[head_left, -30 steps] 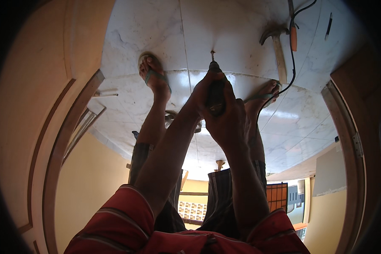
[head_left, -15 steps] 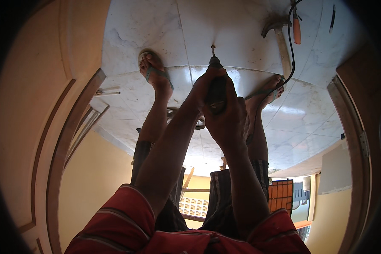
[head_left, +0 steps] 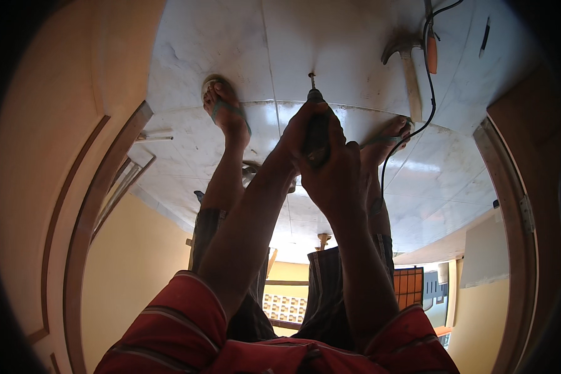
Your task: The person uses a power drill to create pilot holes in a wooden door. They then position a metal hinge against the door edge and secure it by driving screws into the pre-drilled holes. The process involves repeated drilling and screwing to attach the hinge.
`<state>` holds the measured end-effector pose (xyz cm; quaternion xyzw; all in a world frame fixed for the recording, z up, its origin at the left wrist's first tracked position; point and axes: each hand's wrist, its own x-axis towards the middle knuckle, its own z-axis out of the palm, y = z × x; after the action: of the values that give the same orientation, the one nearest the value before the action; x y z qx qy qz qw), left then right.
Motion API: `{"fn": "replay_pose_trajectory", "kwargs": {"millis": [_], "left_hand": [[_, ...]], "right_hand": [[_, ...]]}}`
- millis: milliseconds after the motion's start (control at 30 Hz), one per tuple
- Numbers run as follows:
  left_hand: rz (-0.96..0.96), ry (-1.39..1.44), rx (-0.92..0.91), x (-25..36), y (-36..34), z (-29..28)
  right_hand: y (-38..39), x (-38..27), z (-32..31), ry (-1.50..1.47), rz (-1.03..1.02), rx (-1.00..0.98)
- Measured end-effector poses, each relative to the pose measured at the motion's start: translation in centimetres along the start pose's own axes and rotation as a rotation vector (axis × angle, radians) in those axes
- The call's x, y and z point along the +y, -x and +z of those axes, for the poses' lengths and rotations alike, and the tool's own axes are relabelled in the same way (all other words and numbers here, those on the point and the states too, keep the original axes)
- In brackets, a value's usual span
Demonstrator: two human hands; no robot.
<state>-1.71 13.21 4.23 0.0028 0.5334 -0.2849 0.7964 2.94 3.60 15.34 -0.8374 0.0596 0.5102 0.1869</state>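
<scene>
A dark power drill (head_left: 316, 138) is held in both hands, pointing away from me. My left hand (head_left: 295, 132) wraps its front body from the left side. My right hand (head_left: 333, 168) is closed round its rear part from the right; the trigger is hidden. The thin drill bit (head_left: 313, 81) meets the pale tile floor (head_left: 343, 37) at a small dark hole with brownish dust round it. A black power cord (head_left: 431, 87) curves over the floor past my right foot.
A claw hammer (head_left: 410, 78) with a wooden handle lies right of the drill, beside an orange-handled tool (head_left: 432, 56). Farther right is a thin dark marker-like stick (head_left: 485, 37). My sandalled feet (head_left: 224, 109) straddle the work. Wooden door frames (head_left: 100, 230) stand on both sides.
The view has shifted slightly, moving the floor things a little left and down. The cord now bows down beside my right leg. Both hands keep their grip, with the bit still at the hole.
</scene>
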Motion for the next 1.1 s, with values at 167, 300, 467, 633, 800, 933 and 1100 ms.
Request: {"fn": "replay_pose_trajectory", "kwargs": {"millis": [167,300,467,633,800,933,1100], "left_hand": [[0.016,-0.027,-0.115,0.2,-0.2,-0.9],[0.033,0.089,-0.299,-0.3,-1.1,-3.0],[0.026,0.076,-0.273,-0.1,-0.5,-2.7],[0.006,0.053,-0.227,-0.1,-0.7,-2.9],[0.012,0.084,-0.179,0.0,0.2,-2.5],[0.047,0.061,-0.103,-0.2,0.1,-1.6],[0.028,0.026,-0.075,-0.3,-0.7,-2.0]], "right_hand": [[0.5,-0.9,-0.4,0.032,0.018,0.000],[0.2,0.7,1.0,0.039,-0.143,0.094],[0.1,0.3,1.1,0.071,-0.116,0.095],[0.3,-0.4,1.0,0.112,-0.044,0.057],[0.3,-0.4,1.5,0.089,-0.067,0.063],[0.1,-0.5,0.5,0.083,-0.037,-0.005],[0.2,0.2,1.0,0.050,0.004,0.029]]}}
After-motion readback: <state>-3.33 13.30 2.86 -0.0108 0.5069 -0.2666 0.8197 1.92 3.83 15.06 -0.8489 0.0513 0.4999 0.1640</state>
